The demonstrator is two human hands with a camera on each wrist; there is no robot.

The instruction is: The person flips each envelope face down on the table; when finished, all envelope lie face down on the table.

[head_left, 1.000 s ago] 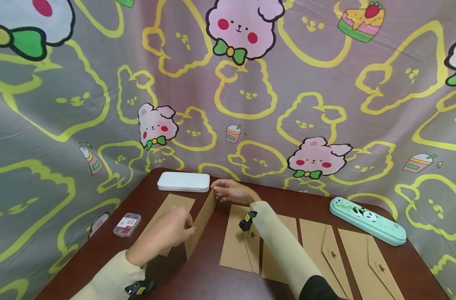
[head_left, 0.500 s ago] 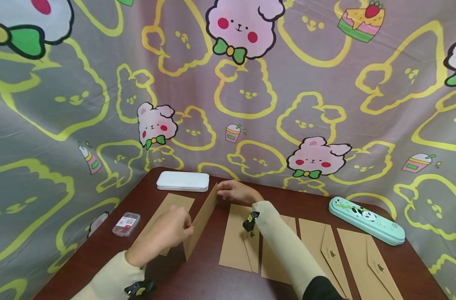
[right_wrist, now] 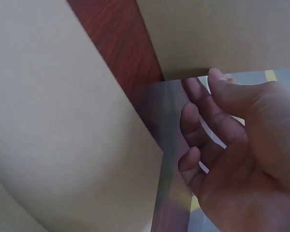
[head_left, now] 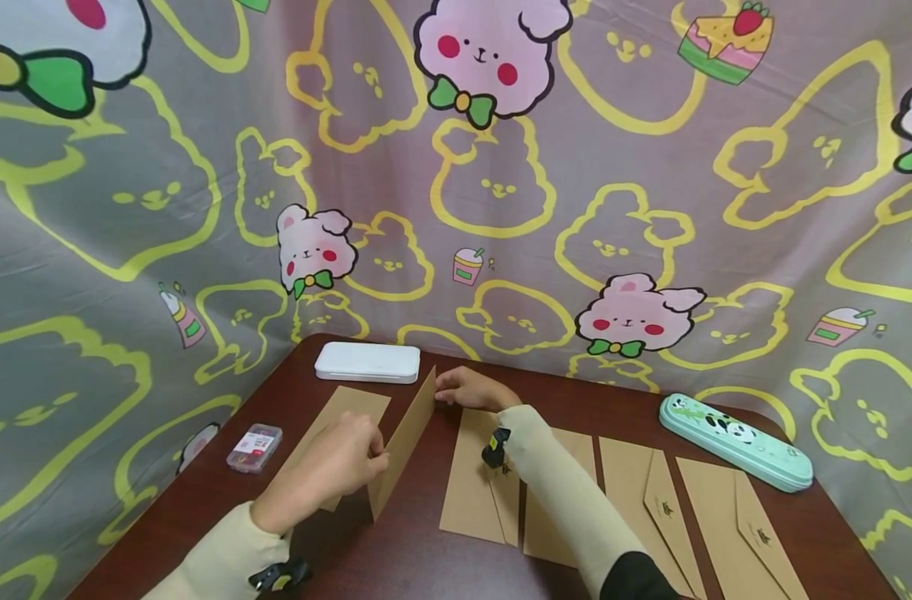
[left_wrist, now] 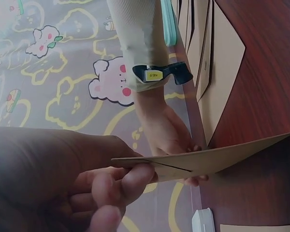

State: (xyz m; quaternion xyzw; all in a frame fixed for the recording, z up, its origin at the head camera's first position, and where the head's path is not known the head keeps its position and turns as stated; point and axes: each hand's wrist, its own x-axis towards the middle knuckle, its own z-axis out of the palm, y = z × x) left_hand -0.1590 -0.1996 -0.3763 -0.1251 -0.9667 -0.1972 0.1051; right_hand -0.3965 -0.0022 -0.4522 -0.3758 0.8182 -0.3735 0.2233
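A brown kraft-paper envelope (head_left: 405, 450) stands on its long edge on the table, tilted slightly. My left hand (head_left: 339, 454) pinches it at the near part of its upper edge; the left wrist view shows the thumb over the envelope (left_wrist: 227, 157) and curled fingers beneath. At the far end, my right hand (head_left: 474, 389) has its thumb and fingertips at the edge, and in the left wrist view its fingers show on both sides of the paper. In the right wrist view the right thumb (right_wrist: 227, 92) meets the envelope's end. Another brown envelope (head_left: 351, 408) lies flat left of it, partly behind my left hand.
Several flapped envelopes with small dark logos, one of them an envelope (head_left: 471, 475) under my right forearm, lie in a row on the dark red table (head_left: 411, 558). Around them are a white case (head_left: 368, 362), a small clear box (head_left: 254, 448) and a mint pencil case (head_left: 734, 442).
My right hand has shifted slightly right and down along the envelope's far end, so its upper far corner now shows above the fingers. The left hand stays in place.
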